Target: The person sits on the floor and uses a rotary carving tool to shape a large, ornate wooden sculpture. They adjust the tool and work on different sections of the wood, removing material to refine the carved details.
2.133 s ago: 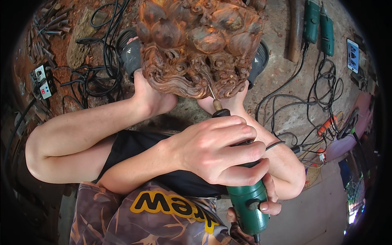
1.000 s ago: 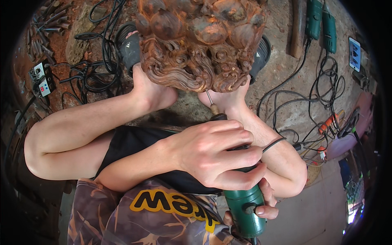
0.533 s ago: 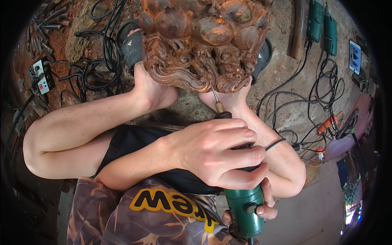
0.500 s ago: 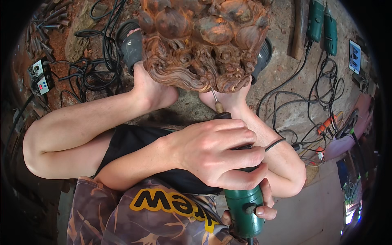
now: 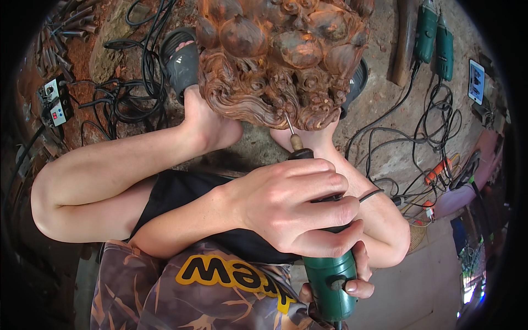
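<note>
A green electric die grinder is held in both hands, its black neck and thin metal bit pointing away from me. My left hand is closed over the front of the grinder. Fingers of my right hand wrap around the green body from below, and the rest of that hand is hidden. The bit's tip meets the near edge of a brown wood carving, among curling grooves. Rounded, bulging forms cover the farther part of the carving, which stands between my feet.
Two more green power tools lie at the far right beside a wooden bar. Black cables tangle below them, near a phone. At left are a control box, more cables and a heap of metal bits.
In the picture, the carving sits slightly lower and farther right. The bit's tip appears a little farther up along the carved grooves. Both hands keep their grip on the grinder.
</note>
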Demonstrator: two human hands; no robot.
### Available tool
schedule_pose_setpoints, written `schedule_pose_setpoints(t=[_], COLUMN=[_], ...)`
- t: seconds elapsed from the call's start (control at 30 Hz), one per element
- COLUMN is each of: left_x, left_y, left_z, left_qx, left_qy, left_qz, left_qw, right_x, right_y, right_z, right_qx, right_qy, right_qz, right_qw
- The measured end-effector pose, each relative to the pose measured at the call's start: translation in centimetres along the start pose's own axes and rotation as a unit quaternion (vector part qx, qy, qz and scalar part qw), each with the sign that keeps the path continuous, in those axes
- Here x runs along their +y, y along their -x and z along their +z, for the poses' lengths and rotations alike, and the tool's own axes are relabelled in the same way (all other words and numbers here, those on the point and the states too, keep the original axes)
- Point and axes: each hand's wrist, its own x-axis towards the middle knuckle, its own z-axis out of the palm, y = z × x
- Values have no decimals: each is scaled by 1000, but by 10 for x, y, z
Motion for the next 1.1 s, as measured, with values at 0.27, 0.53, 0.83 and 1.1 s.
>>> schedule_pose_setpoints(t=[0.27,0.53,0.83,1.1], left_x=[-3,1,1,3], left_y=[3,2,-1,4], left_z=[1,5,1,3], left_qx=[12,5,23,12], left_qy=[0,11,38,40], left_qz=[-3,-11,-36,-19], left_qw=[1000,1000,998,999], right_x=[18,38,1,-36], right_y=[5,3,-9,-9], right_z=[-5,8,0,-17], right_qx=[8,113,18,-79], right_qy=[-53,-99,-15,27], right_qz=[-75,-211,3,123], right_qw=[996,966,1000,989])
